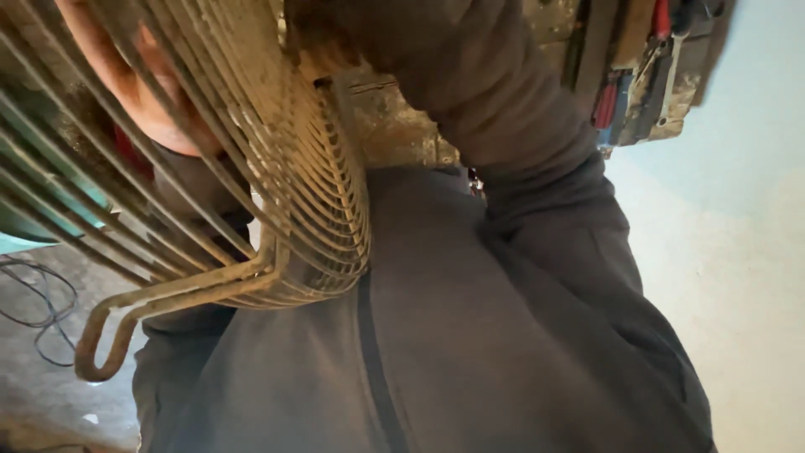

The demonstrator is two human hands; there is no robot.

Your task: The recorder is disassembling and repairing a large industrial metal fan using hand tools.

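I see a rusty wire fan guard (277,168) held close to the grey-jacketed torso (470,335), left of frame. Left hand (142,92) sits behind the wires, apparently bracing; can't tell its grip. Right hand out of view.

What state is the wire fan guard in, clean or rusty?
Rusty: the wire fan guard has brown, crusted wires and a corroded bent foot. The left hand shows behind it.
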